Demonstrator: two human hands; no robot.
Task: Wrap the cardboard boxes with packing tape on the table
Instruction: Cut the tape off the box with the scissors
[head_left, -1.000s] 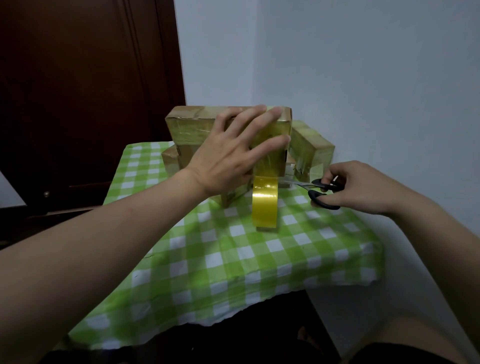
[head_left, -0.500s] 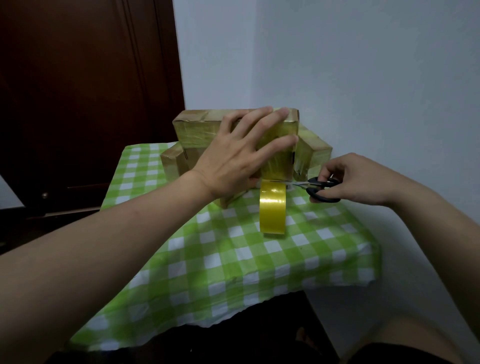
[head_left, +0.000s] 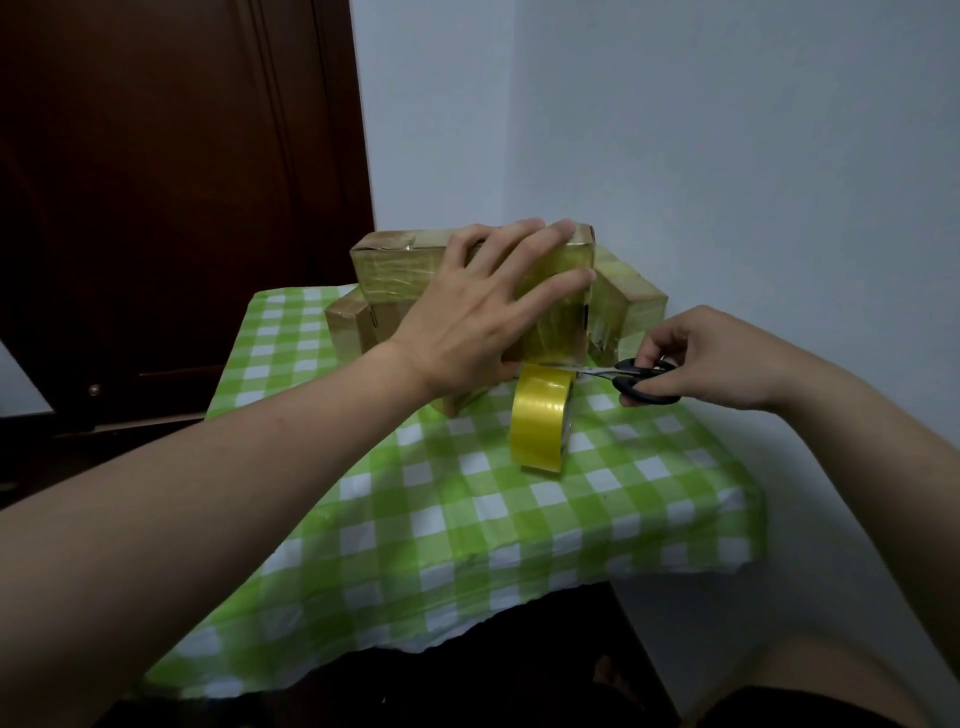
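Our left hand (head_left: 467, 317) presses the taped box (head_left: 395, 270) with straight fingers; our right hand (head_left: 711, 358) grips scissors (head_left: 647, 399) with curled fingers.

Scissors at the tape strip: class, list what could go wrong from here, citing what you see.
1. The scissors point their blades toward the left hand, whose thumb lies near the strip; a slip might nick it.
2. The tape roll stands on edge on the tablecloth; once cut free it may roll away.
3. The upright box is steadied only by that hand; it could tip.
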